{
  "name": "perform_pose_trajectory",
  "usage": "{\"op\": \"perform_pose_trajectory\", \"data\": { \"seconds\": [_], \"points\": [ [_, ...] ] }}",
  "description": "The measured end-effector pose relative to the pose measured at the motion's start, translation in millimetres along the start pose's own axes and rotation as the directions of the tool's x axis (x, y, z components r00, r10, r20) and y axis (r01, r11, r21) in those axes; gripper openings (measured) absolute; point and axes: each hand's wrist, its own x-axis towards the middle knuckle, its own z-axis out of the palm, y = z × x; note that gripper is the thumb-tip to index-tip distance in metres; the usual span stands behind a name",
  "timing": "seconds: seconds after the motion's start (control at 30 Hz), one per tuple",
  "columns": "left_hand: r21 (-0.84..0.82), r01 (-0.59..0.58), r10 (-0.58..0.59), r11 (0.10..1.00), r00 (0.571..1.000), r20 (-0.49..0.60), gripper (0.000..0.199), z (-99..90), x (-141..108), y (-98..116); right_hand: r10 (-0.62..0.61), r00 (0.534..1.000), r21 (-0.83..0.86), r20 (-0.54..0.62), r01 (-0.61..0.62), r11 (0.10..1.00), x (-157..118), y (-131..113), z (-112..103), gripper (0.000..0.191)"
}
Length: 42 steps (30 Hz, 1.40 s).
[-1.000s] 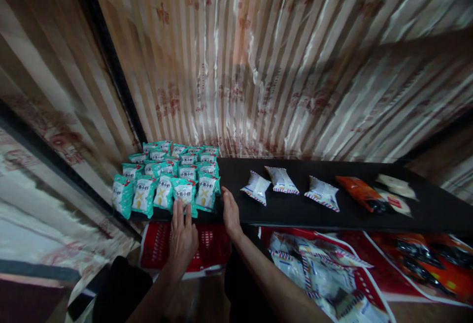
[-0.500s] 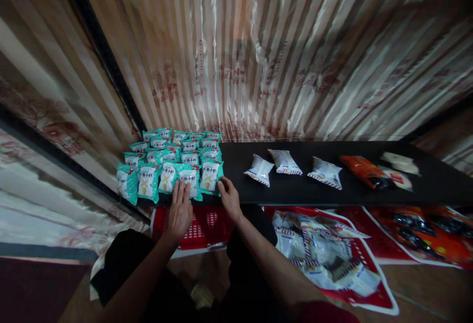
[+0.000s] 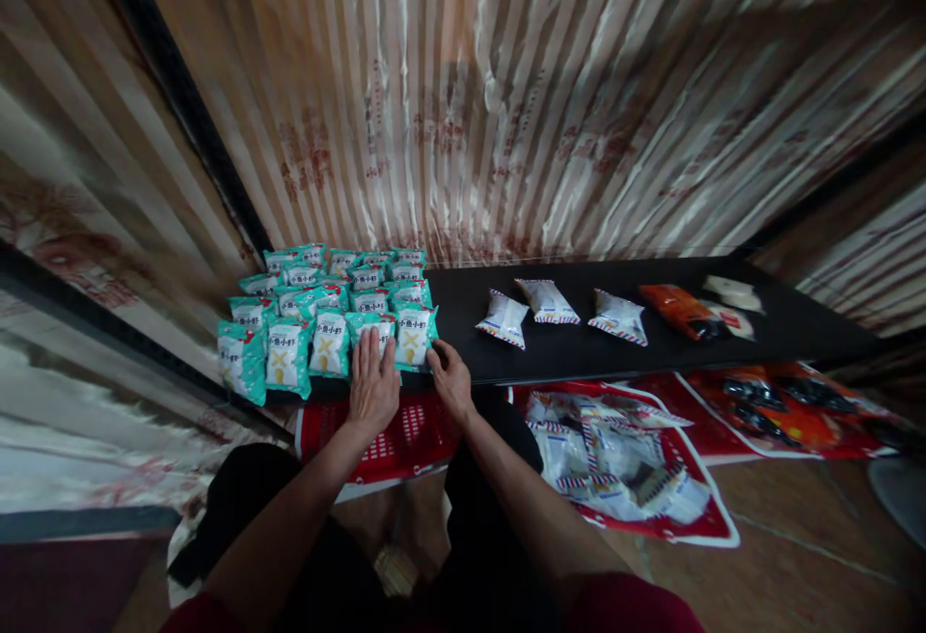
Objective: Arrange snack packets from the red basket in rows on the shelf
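Teal and white snack bags stand in several rows at the left end of a black shelf (image 3: 463, 324). My left hand (image 3: 374, 390) lies with its fingers stretched out over the front of one snack bag (image 3: 371, 324) in the front row, covering its lower part. At the right end of that row, my right hand (image 3: 449, 377) touches the lower right edge of the last snack bag (image 3: 414, 336), its fingers curved and apart. Neither hand wraps round a bag.
White bags with striped edges (image 3: 546, 302) and an orange bag (image 3: 680, 312) lie further right on the shelf. Below stand a red basket (image 3: 337, 430), a red basket of white bags (image 3: 716, 517) and one with orange bags. A patterned curtain (image 3: 449, 112) hangs behind.
My left hand has shifted right and presses flatter on its snack bag, which now lines up more evenly with its neighbours. My right hand stays by the end bag. The view has turned slightly.
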Motion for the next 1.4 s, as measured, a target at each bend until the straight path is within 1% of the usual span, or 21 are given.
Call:
{"op": "perform_pose_trajectory", "data": {
  "seconds": [0.2,0.37,0.5,0.7,0.9,1.0,1.13,1.3,1.4],
  "points": [
    [0.035,0.002,-0.002,0.999,1.0,0.006,0.057,11.4,2,-1,-0.108,0.994,-0.139,0.021,0.109,0.984,-2,1,-1,0.043],
    [0.051,-0.009,0.008,0.999,1.0,0.019,0.057,12.0,-2,-7,-0.121,0.991,-0.218,0.048,0.129,0.967,-2,0,1,0.046],
    [0.065,-0.02,0.019,0.998,1.0,0.013,0.058,10.8,-5,-8,-0.112,0.992,-0.216,0.053,0.121,0.969,-2,-2,2,0.047],
    [0.072,-0.033,0.03,0.997,0.999,0.042,0.058,9.7,-3,-11,-0.169,0.984,-0.211,0.062,0.178,0.961,-2,0,4,0.049],
    [0.07,-0.037,0.036,0.997,0.999,0.008,0.057,6.5,-1,-9,-0.168,0.985,-0.218,0.036,0.171,0.961,-3,-1,5,0.047],
    [0.066,-0.038,0.038,0.997,0.999,-0.003,0.056,3.9,3,-10,-0.172,0.984,-0.23,0.04,0.176,0.957,-4,-3,4,0.047],
    [0.061,-0.047,0.046,0.997,0.999,0.015,0.056,5.1,9,-16,-0.169,0.985,-0.24,0.045,0.175,0.955,-5,-5,4,0.047],
    [0.055,-0.073,0.072,0.996,0.997,0.027,0.058,8.2,10,-20,-0.165,0.986,-0.222,0.031,0.167,0.961,-3,-1,5,0.045],
    [0.054,-0.066,0.065,0.996,0.998,0.024,0.059,6.4,9,-19,-0.168,0.986,-0.202,0.004,0.165,0.965,-3,2,6,0.049]
  ]
}}
